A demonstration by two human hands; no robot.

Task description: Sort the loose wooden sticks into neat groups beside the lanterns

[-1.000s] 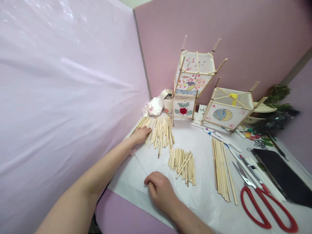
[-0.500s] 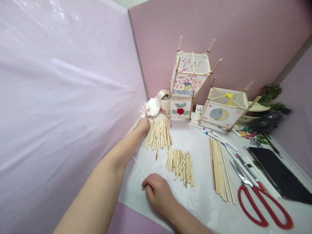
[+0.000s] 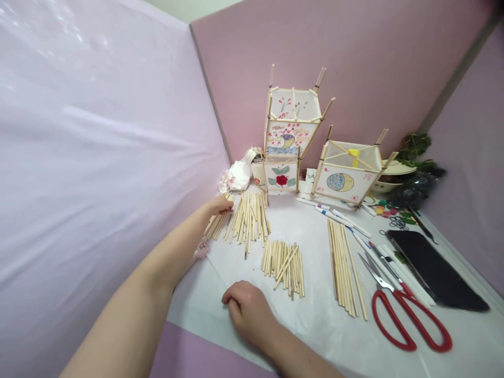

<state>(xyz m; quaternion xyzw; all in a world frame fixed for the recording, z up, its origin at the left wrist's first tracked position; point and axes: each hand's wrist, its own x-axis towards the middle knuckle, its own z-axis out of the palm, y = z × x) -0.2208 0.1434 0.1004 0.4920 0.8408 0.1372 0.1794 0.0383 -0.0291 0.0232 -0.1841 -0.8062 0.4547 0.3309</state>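
My left hand (image 3: 222,205) reaches over the wooden sticks at the far left, its fingers curled down at their upper ends; what its fingertips grip is too small to tell. Beside it spreads a larger pile of sticks (image 3: 251,218). My right hand (image 3: 246,310) rests closed on the white sheet (image 3: 205,304), near a thin pale line that runs towards its fingers; any thing inside the fingers is hidden. A shorter bunch of sticks (image 3: 284,262) lies just beyond it, with two sticks crossed on top.
Stick-framed paper lanterns (image 3: 293,128) stand at the back, another (image 3: 346,176) to their right. Crumpled white paper (image 3: 239,176) and a jar (image 3: 258,170) are behind the sticks. Long sticks (image 3: 344,268), markers (image 3: 342,218), red-handled scissors (image 3: 409,310) and a black phone (image 3: 435,268) lie rightward.
My left hand has shifted left and a little nearer, baring more sticks at the far left. A small pink item now shows beside my left forearm. The view has turned slightly right.
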